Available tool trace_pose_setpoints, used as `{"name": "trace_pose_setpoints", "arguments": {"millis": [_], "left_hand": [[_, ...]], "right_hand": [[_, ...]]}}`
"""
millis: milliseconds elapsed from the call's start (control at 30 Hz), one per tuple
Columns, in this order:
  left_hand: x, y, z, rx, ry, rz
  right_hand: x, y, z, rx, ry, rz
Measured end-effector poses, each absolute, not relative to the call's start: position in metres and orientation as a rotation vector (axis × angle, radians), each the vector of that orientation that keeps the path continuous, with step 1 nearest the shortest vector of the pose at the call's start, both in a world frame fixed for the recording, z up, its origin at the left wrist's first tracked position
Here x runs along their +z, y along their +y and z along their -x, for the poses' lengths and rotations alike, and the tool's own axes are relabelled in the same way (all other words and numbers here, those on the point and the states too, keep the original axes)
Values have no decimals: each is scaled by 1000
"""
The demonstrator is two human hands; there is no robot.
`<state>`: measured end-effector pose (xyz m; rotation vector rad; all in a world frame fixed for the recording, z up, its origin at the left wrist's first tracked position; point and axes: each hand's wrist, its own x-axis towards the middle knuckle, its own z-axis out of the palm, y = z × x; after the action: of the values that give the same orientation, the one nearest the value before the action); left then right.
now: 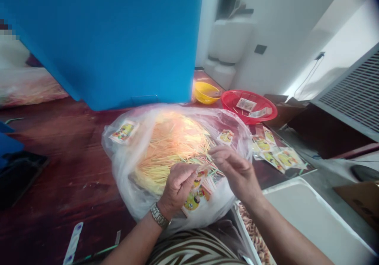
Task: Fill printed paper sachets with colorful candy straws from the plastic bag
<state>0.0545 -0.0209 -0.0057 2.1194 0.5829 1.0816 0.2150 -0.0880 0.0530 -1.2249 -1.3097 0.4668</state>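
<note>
A large clear plastic bag (124, 178) lies open before me, full of thin yellow and orange sticks (166, 150). Over its near side my left hand (179, 184), a metal watch on the wrist, is closed on a small printed packet (201, 173). My right hand (233, 170) is just to the right, thumb and fingers pinched together near the packet's top; what lies between them is too small to make out. Below my left hand rest more printed packets (193, 201). Another packet (226, 136) sits on the bag's right side, and one packet (124, 131) on its left.
A tall blue bin (118, 40) stands behind the bag. Beyond are a yellow basket (204, 95) and a red basket (231, 99) with packets inside. Several printed packets (278, 156) lie at the table's right edge, near a white lidded box (314, 217).
</note>
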Motion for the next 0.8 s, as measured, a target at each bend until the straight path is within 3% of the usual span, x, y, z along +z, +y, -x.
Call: {"name": "trace_pose_setpoints", "arguments": {"millis": [133,333,500,567,667,800], "left_hand": [[-6,-22,-57,1070,584,-2069],[-10,-24,-56,1003,652,-1774],[-9,-21,-60,611,554,-1384],[-11,-19,-59,546,592,-1321],[-14,-20,-60,584,704,-1189],[-11,-23,-66,636,801,-1007]], "right_hand": [[39,-86,-207,538,-1376,1285],[25,-95,-202,156,-1684,1392],[33,-92,-222,89,-1836,1276],[32,-75,-256,164,-1676,1487],[19,-32,-320,148,-1163,2245],[-10,19,-374,233,-1015,2365]]}}
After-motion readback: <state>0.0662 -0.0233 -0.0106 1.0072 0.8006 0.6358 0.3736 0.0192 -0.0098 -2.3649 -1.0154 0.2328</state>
